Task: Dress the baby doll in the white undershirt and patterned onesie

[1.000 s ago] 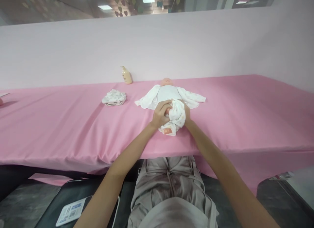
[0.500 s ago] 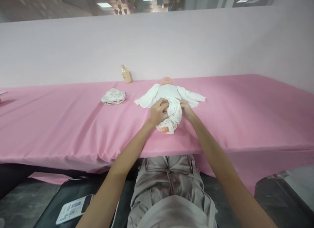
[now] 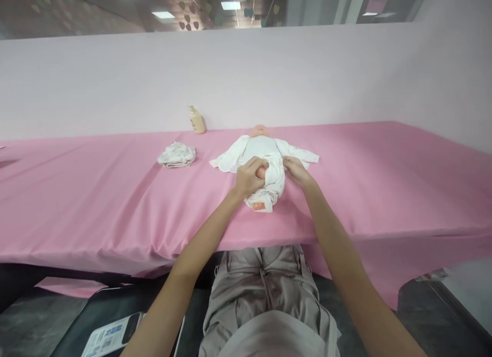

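Doll, folded cloth, pump bottle on pink-draped table.

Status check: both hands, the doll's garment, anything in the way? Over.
Left grip on bare part of doll, right grip at edge of white garment. White garment bunched, one foot showing. Bottle and folded cloth off left, apart from both.

You have a pink tablecloth of smooth fabric before you, with a faint satin sheen and soft creases on the left. The doll's head looks smooth, like plastic or rubber. Its white jacket is thin, matt cloth; the white bottoms, nearer you, are soft, wrinkled cloth. To the far left you see folded fabric, matt and rumpled, and a smooth, plastic-looking bottle. The far wall is smooth and matt; your grey trousers show a slight sheen.
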A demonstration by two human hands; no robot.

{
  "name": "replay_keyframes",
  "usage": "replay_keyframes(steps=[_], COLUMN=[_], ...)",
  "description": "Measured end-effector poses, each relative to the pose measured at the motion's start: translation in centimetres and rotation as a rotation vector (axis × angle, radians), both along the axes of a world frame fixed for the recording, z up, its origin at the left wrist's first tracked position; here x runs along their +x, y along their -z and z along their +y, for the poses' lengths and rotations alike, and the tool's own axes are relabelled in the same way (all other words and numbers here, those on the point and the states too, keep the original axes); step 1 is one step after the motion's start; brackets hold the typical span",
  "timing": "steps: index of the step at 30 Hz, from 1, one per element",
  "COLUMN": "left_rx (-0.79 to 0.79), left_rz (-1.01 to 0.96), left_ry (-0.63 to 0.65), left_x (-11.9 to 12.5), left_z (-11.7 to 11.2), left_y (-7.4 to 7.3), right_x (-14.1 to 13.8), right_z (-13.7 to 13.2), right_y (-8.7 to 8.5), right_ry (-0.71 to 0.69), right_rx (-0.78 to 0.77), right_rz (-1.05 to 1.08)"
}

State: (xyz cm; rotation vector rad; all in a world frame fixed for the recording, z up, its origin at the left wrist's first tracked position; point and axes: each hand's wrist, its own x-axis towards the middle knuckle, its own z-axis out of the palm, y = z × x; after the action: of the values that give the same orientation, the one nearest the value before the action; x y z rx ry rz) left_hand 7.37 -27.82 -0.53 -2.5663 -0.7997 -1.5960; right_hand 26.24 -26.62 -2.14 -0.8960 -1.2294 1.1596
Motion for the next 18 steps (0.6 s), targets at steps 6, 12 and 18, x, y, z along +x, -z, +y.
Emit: replay_keyframes(steps=[6, 12, 18], left_rx=[0.202, 0.227, -0.061], left_rz=[0.117, 0.17, -0.211], left_ry=[0.268, 0.357, -0.042], left_x=[0.8, 1.4, 0.8], left_z=[-0.5, -1.2, 0.1], left_y=[1.2, 2.3, 2.1], right_x=[1.3, 0.6, 0.9], right_z=[0.9, 1.7, 1.0], right_y=[1.1, 2.0, 1.5], right_ry=[0.241, 0.341, 0.26], right_rx=[0.066, 0.159, 0.042], right_rz=[-0.217, -0.285, -0.17])
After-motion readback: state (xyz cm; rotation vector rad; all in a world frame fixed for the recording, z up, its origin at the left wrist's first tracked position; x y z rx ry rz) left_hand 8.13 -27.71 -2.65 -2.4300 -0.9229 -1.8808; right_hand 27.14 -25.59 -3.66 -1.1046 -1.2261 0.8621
